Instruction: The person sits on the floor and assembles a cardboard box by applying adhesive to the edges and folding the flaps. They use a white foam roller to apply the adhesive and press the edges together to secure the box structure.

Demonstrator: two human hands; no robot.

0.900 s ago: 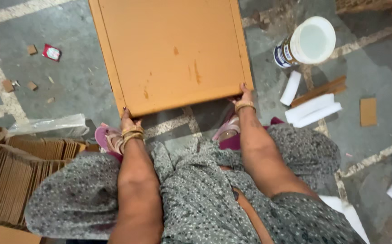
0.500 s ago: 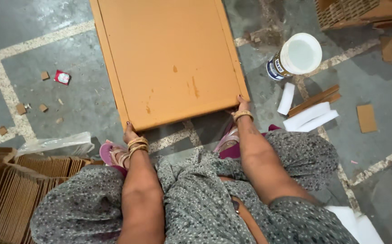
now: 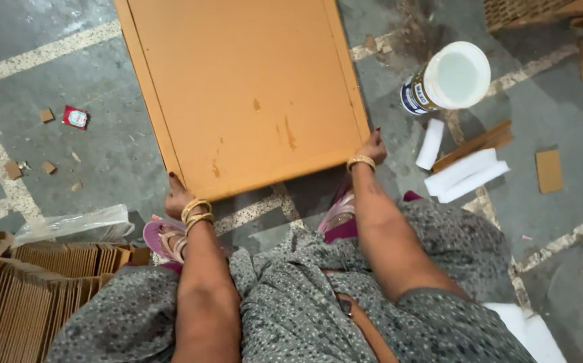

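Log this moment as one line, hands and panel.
left hand: grips near left corner of orange panel | right hand: grips near right corner | white-lidded can: right, apart

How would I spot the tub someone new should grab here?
Start at the big orange board that both hands hold by its near corners. Just past its right edge, the tub stands on the grey floor, above the white foam strips. It is the only round thing, with a white lid.

1. You hold a big orange board [image 3: 244, 87]. It is flat and has a raised edge.
2. It has small dark spots near the bottom.
3. Its near edge sits just above the grey floor.
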